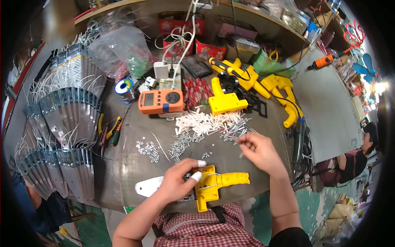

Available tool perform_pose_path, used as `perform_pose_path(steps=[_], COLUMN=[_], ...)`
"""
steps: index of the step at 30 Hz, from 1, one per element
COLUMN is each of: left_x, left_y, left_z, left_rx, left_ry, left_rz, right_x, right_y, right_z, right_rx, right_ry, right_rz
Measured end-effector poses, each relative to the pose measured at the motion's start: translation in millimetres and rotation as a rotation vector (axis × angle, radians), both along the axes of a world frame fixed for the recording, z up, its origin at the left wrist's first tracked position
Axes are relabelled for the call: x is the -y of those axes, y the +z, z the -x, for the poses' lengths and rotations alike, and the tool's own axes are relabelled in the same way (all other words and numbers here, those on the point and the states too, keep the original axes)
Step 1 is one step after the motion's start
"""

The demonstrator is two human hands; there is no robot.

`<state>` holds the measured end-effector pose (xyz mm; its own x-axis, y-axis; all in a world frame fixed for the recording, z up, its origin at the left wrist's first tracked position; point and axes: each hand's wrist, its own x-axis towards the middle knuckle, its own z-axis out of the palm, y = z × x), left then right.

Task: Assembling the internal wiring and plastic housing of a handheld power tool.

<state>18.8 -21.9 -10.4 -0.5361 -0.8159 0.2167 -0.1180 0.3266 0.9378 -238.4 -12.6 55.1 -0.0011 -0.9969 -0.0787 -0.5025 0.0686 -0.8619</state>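
My left hand [181,179], with white covers on two fingertips, grips the left side of a yellow plastic housing half [210,191] near the table's front edge. A flat pale metal plate [149,187] sticks out to the left from under that hand. Over the right end of a pile of small grey metal pins or screws [236,132], my right hand [261,152] has its thumb and fingers pinched together. Whatever lies between those fingertips is too small to make out. White tubular pieces [197,123] are heaped just behind the grey pile.
An orange meter [160,101], a solder spool [124,90] and yellow housings [226,99] stand at the back. Nuts or washers [148,150] lie centre left. Stacked metal plates with wires [68,111] fill the left, beside pliers [109,129]. Another person [347,164] is at far right.
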Motion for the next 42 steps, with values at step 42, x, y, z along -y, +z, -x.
perform_pose_path(steps=[42], left_x=[-30.2], left_y=[68.6], left_z=[29.2], left_rx=[0.527], left_ry=[-0.146], left_rz=[0.677], right_x=[-70.1], right_y=[0.8], right_z=[6.6], right_rx=[-0.153], right_ry=[0.402], right_rz=[0.284])
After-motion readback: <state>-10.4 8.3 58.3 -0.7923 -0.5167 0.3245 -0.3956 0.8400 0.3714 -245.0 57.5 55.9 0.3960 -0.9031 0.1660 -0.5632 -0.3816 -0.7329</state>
